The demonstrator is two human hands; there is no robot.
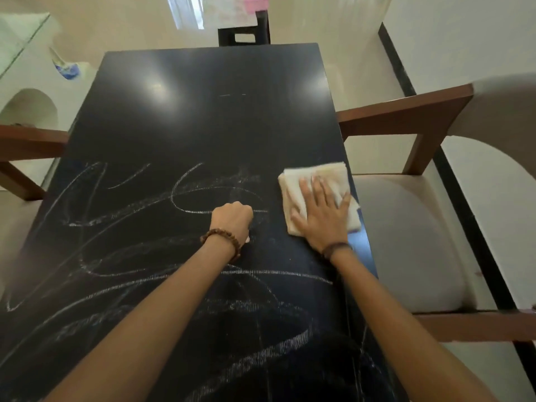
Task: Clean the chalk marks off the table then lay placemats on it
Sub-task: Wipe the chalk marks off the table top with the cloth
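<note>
Dark table, near half scrawled with chalk marks: right hand lay flat, fingers spread, pressing a folded cloth by the right edge, marks spreading leftward and nearward from it; left hand rested fisted mid-table, holding nothing visible.

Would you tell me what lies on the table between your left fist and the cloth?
Head view: only dark table with faint chalk marks between left hand and cloth.

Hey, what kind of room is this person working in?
Most likely a home dining room: a long dark table with upholstered wooden chairs drawn up at its sides and far end, on a glossy tiled floor. The right hand presses a cloth on it.
</note>
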